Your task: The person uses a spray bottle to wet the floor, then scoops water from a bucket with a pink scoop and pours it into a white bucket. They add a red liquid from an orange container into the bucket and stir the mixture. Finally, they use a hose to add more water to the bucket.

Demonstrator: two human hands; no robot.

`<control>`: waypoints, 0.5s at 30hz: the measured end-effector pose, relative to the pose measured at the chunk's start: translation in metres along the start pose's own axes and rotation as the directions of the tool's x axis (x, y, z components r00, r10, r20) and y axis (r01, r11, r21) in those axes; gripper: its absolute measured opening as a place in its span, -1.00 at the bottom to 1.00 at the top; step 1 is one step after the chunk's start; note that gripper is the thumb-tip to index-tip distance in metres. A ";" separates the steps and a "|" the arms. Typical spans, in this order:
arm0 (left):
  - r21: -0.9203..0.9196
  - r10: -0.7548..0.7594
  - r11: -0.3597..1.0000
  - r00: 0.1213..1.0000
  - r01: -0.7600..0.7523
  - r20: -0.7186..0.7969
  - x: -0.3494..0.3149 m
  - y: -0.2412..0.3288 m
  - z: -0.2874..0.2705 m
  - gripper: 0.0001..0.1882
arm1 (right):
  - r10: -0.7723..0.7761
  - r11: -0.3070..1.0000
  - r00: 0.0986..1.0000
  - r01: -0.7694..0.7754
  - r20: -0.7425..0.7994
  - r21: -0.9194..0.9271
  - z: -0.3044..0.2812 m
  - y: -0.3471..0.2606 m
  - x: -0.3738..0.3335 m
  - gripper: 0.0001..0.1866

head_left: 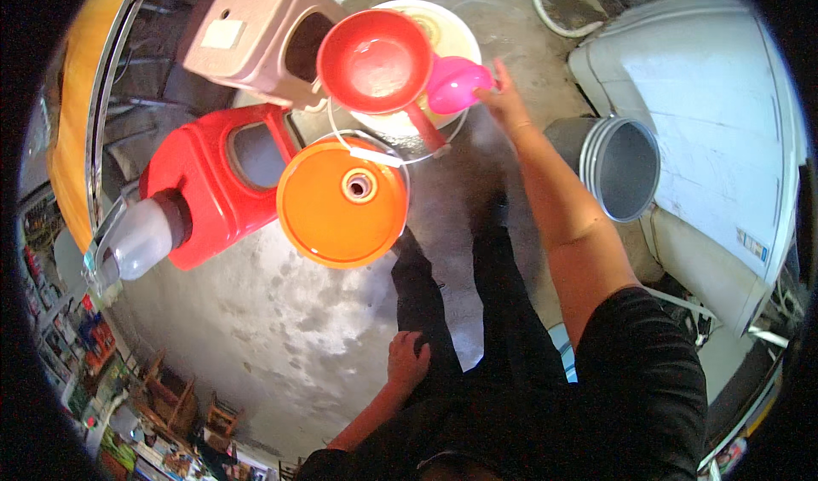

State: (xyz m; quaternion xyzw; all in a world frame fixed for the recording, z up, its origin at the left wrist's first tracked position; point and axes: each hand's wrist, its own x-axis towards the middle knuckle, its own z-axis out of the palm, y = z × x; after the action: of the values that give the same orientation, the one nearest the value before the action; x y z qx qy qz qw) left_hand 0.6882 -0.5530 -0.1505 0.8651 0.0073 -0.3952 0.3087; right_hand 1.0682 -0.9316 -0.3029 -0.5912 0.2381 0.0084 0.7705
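My right hand (504, 99) reaches far forward and grips the near-right edge of a bright pink, rounded plastic scoop (456, 86). One finger stands up away from it. Just left of the scoop is a large red water dipper (375, 59), its stubby handle pointing toward me. Both lie over a round white tub (467, 42) with something pale yellow inside. My left hand (409, 357) hangs low against my dark trouser leg, fingers loosely bent and apart, with nothing seen in it.
Left of my feet stands a bucket with an orange lid (341, 217) and a white-gripped wire handle. Beside it are a red plastic jug (213, 183) and a pale pink box-shaped container (264, 42). A grey bucket (626, 170) and a white appliance (682, 132) are on the right.
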 end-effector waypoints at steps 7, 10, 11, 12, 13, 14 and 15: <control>0.106 0.156 0.983 0.987 -0.150 -0.048 0.009 -0.002 -0.019 -0.62 | -0.206 0.577 0.979 0.118 -0.004 -0.808 -0.025 0.025 -0.087 -0.20; 0.131 0.273 0.954 0.962 -0.270 -0.005 0.027 0.004 -0.043 -0.62 | -0.028 0.508 0.992 0.121 0.124 -0.853 -0.068 0.030 -0.190 -0.32; 0.164 0.298 0.941 0.955 -0.295 0.010 0.033 0.008 -0.052 -0.62 | 0.000 0.500 0.986 0.143 0.165 -0.854 -0.088 0.030 -0.228 -0.36; 0.202 0.323 0.925 0.946 -0.321 0.026 0.040 0.012 -0.063 -0.61 | 0.334 0.562 0.940 -0.143 0.065 -0.815 -0.109 0.028 -0.275 -0.30; 0.285 0.339 0.891 0.935 -0.354 0.101 0.048 0.016 -0.075 -0.57 | 0.568 0.544 0.823 -0.362 0.015 -0.757 -0.133 0.023 -0.319 -0.29; 0.331 0.382 0.853 0.915 -0.403 0.129 0.052 0.020 -0.086 -0.55 | 0.663 0.510 0.749 -0.454 -0.002 -0.730 -0.159 0.017 -0.364 -0.27; 0.390 0.370 0.824 0.911 -0.412 0.180 0.055 0.024 -0.098 -0.53 | 0.426 0.372 0.901 -0.262 -0.087 -0.891 -0.173 0.015 -0.419 -0.34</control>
State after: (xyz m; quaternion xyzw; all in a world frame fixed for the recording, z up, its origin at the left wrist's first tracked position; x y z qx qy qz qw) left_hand 0.7984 -0.5323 -0.1268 0.8738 -0.2702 -0.3570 0.1899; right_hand 0.6305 -0.9728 -0.1910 -0.8379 0.2543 0.3382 0.3449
